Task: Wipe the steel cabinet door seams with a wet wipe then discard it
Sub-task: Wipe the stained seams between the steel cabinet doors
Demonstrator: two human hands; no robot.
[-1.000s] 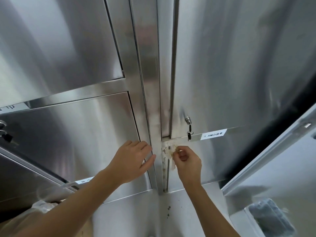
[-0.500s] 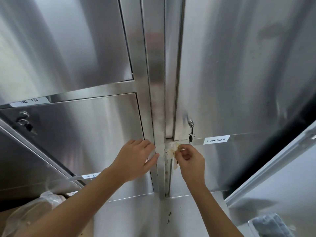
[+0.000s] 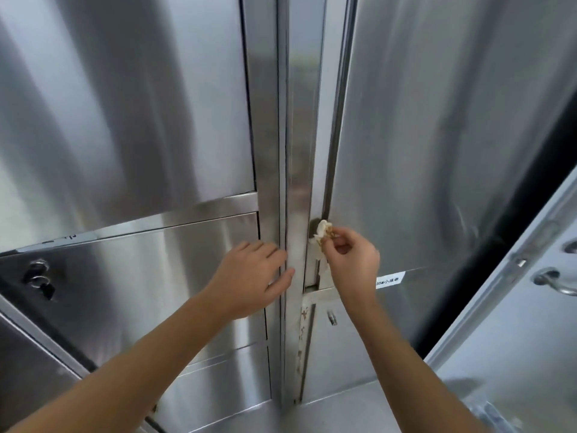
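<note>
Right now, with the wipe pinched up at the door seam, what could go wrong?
1. The wet wipe pinched by the right hand already looks brown-stained, so it may smear grime along the seam rather than lift it.
2. Brown residue sits lower on the seam, below the wipe, and could get missed.
3. The left hand rests flat beside another door gap; its fingers could catch if a door shifts.
</note>
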